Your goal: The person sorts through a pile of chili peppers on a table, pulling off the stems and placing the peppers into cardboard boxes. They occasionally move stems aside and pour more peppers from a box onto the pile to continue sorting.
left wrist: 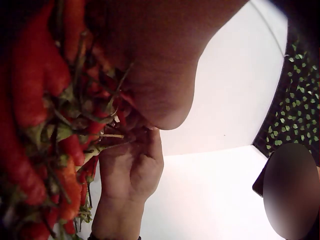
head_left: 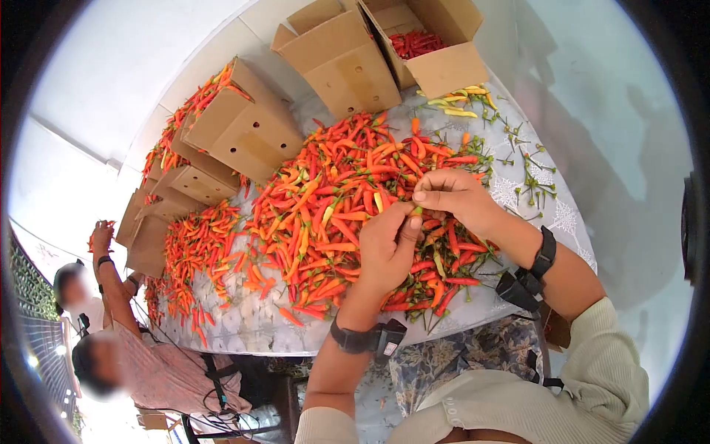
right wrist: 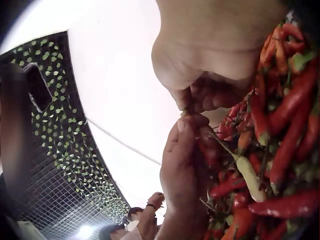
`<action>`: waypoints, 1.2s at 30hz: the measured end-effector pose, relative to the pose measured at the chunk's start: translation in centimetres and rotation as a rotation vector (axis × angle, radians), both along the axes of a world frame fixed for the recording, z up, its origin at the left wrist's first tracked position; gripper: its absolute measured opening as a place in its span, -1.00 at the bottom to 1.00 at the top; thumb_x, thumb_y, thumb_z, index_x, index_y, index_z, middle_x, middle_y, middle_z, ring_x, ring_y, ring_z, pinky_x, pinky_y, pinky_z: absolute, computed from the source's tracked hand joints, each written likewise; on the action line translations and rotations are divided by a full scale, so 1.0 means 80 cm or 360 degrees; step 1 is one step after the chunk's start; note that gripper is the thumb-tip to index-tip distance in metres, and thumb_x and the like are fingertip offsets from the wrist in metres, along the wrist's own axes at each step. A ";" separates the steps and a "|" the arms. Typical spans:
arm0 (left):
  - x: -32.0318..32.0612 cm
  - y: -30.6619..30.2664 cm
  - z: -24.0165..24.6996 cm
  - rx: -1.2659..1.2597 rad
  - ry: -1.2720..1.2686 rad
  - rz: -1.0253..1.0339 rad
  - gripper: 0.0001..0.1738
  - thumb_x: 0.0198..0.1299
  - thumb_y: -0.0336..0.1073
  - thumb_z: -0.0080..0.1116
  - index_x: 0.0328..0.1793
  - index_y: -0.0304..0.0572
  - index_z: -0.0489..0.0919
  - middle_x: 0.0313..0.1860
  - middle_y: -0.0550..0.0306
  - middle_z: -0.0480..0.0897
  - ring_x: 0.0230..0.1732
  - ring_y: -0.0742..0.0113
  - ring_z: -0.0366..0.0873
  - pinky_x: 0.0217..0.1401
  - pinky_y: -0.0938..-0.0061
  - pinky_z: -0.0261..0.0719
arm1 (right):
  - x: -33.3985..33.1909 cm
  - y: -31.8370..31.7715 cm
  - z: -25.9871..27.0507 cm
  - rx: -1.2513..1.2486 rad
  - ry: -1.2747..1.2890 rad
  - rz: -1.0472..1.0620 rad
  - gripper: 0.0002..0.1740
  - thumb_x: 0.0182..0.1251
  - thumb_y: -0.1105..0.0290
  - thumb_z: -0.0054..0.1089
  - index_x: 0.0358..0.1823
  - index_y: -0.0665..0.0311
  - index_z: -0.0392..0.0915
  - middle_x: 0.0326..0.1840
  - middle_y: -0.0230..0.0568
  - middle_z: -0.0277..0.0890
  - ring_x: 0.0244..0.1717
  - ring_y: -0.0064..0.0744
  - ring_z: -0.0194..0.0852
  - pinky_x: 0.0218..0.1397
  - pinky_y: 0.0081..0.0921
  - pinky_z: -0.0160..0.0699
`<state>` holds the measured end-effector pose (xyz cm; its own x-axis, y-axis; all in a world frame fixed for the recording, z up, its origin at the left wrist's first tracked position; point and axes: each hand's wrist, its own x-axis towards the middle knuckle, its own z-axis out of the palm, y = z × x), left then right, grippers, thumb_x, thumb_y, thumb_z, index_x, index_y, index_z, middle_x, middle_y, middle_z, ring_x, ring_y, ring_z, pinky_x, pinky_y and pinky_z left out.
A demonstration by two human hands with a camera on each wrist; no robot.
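My left hand [head_left: 386, 244] and right hand [head_left: 462, 201] meet over a large heap of red and orange chili peppers [head_left: 318, 214]. Between their fingertips is a chili pepper, mostly hidden, with a small green stem end [head_left: 416, 212] showing. The left thumb and fingers pinch the pepper, while the right thumb and forefinger pinch at its stem. In the right wrist view the tips of the left hand [right wrist: 180, 165] and right hand [right wrist: 210, 60] come together at this green bit. Stemmed peppers [left wrist: 35, 95] lie close beside the hands in the left wrist view.
Several cardboard boxes [head_left: 244, 126] line the table's far side, some filled with chilies. One box [head_left: 458, 70] holds dark red peppers. Yellow peppers [head_left: 458, 103] and loose green stems [head_left: 534, 177] lie at the right. Two other people work at the left; a raised hand [head_left: 102, 238] holds red chilies.
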<state>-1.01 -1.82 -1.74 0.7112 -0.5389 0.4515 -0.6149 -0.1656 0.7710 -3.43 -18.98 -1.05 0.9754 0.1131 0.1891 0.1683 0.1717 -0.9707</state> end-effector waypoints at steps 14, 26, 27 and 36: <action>-0.002 0.006 0.007 -0.0652 0.0487 0.0191 -0.74 0.44 -0.13 -0.20 -0.06 -0.17 0.35 -0.51 0.22 0.50 -0.56 0.60 0.37 -0.53 0.69 0.29 | 0.015 -0.019 -0.008 0.0670 0.0269 -0.0662 -0.89 0.35 0.33 0.09 -0.26 0.20 0.46 -0.50 -0.48 0.34 -0.54 -0.63 0.22 -0.47 -0.67 0.22; 0.008 0.008 0.003 -0.1129 0.0415 0.0346 -0.80 0.45 -0.20 -0.22 -0.09 -0.16 0.32 -0.59 0.25 0.39 -0.65 0.62 0.22 -0.67 0.73 0.17 | 0.005 0.037 -0.018 -0.1294 -0.1111 -0.0618 -0.63 0.07 0.48 0.23 -0.03 0.28 0.51 -0.08 -0.14 0.50 0.01 -0.13 0.42 0.09 -0.26 0.39; 0.007 0.005 0.003 -0.1104 0.0416 0.0395 -0.82 0.44 -0.21 -0.19 -0.10 -0.16 0.32 -0.58 0.25 0.39 -0.65 0.62 0.22 -0.67 0.73 0.17 | 0.006 0.037 -0.020 -0.1351 -0.1090 -0.0571 -0.63 0.06 0.47 0.25 -0.04 0.27 0.52 -0.09 -0.15 0.50 -0.01 -0.13 0.42 0.07 -0.26 0.40; 0.002 0.004 0.006 -0.1046 0.0336 0.0414 -0.90 0.36 -0.31 -0.01 -0.13 -0.15 0.38 -0.52 0.29 0.39 -0.60 0.64 0.25 -0.61 0.72 0.21 | -0.002 0.026 -0.012 -0.1114 -0.0714 -0.0738 -0.72 0.03 0.44 0.30 -0.18 0.28 0.55 -0.35 -0.16 0.50 -0.25 -0.14 0.46 -0.14 -0.27 0.42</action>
<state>-0.81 -1.47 -1.29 0.8867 -0.0064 0.4623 -0.4461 0.2509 0.8591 -3.56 -16.87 -1.98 0.8045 -0.0373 0.5927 0.4555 -0.6017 -0.6561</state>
